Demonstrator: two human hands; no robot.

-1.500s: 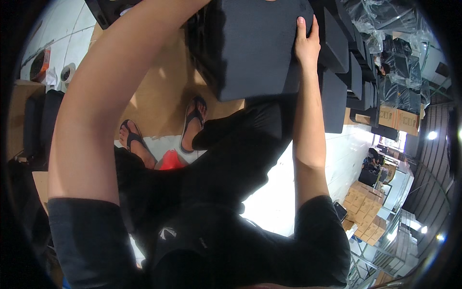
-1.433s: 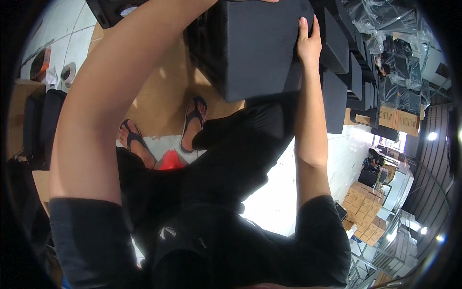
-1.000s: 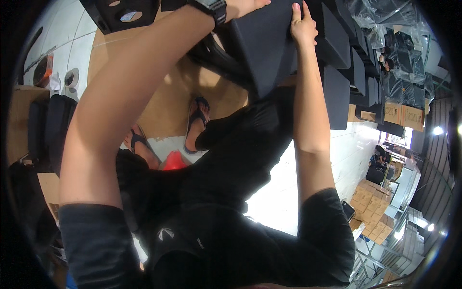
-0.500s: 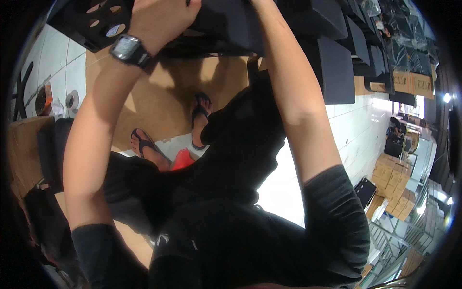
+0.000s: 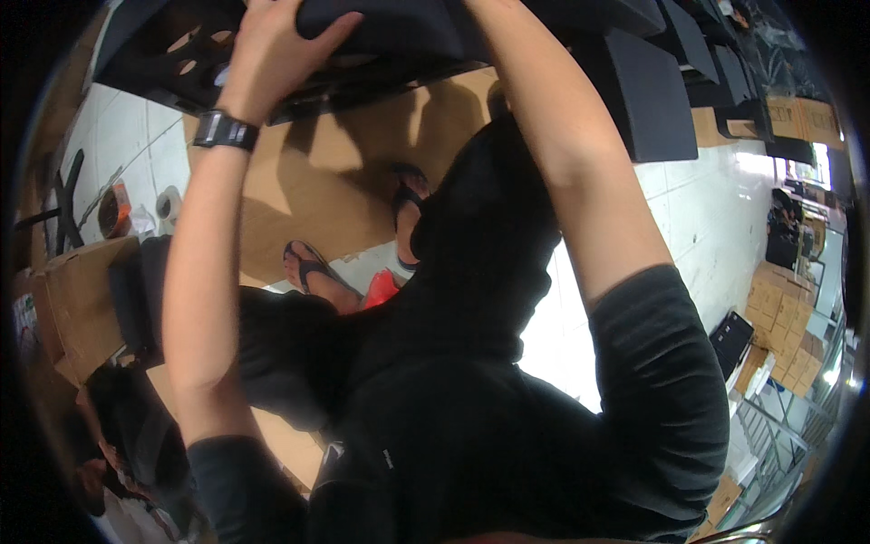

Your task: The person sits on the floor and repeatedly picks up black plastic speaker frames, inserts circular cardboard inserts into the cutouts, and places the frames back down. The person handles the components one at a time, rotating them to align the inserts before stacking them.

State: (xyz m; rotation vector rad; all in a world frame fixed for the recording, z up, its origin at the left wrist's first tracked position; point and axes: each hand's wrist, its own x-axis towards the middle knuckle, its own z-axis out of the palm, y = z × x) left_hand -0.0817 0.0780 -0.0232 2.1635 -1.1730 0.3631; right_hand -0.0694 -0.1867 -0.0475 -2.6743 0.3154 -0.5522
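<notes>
My left hand (image 5: pixel 283 43), with a black watch (image 5: pixel 225 131) on its wrist, rests against a large black box-like cabinet (image 5: pixel 390 41) at the top of the view. Its thumb is stretched away from the palm, and the picture's upper edge cuts off the other fingers. Round holes open in the left part of the cabinet. Across its right part reaches my right forearm (image 5: pixel 544 100); that hand lies beyond the upper edge. Under the cabinet, a brown cardboard sheet (image 5: pixel 353 136) covers the floor.
Several black boxes (image 5: pixel 639 95) stand in rows at the right. Cardboard cartons (image 5: pixel 784 313) are stacked farther right. A roll of tape (image 5: pixel 168 202) lies on the tiles at left, above an open cardboard box (image 5: pixel 86 295). Something red (image 5: pixel 381 288) sits near my feet.
My left hand has shifted slightly left and down, and its thumb has spread farther from the palm. The whole view has shifted a little. My right hand has stayed beyond the upper edge.
</notes>
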